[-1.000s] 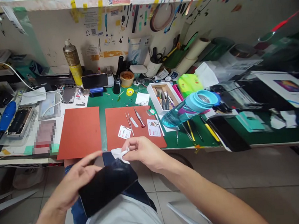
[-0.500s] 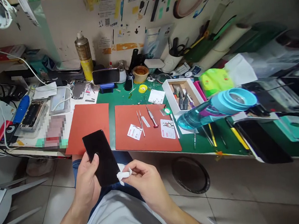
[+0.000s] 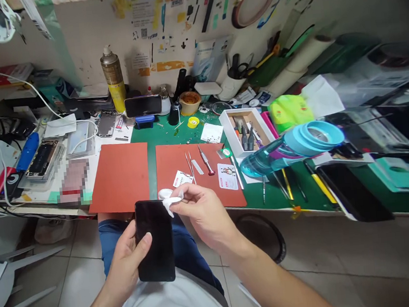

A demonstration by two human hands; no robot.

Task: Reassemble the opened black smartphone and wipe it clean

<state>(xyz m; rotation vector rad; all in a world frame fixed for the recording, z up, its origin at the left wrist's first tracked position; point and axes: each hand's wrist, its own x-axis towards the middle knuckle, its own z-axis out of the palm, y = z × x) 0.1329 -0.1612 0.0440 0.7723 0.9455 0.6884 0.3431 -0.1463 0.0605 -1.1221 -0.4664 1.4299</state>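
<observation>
A black phone [image 3: 155,248] is upright in my left hand [image 3: 129,251], whose thumb lies on its dark face while the other fingers are behind its left edge. My right hand [image 3: 204,211] pinches a crumpled white tissue [image 3: 171,202] against the phone's top right corner. Phone and hands are over my lap, just in front of the bench edge. Beyond them, a red mat [image 3: 166,164] carries tweezers [image 3: 191,166], a small screwdriver [image 3: 205,160] and white cards [image 3: 227,176].
Another red mat [image 3: 120,177] lies at the left. On the right are a blue bottle [image 3: 290,148], a white box of tools [image 3: 226,123] and a large black phone [image 3: 354,193]. A spray can [image 3: 114,80] stands at the back, and a round bin [image 3: 265,236] is below.
The phone has turned more upright and moved slightly right and down. My right hand has gone up with the tissue, from the phone's lower right edge to its top right corner.
</observation>
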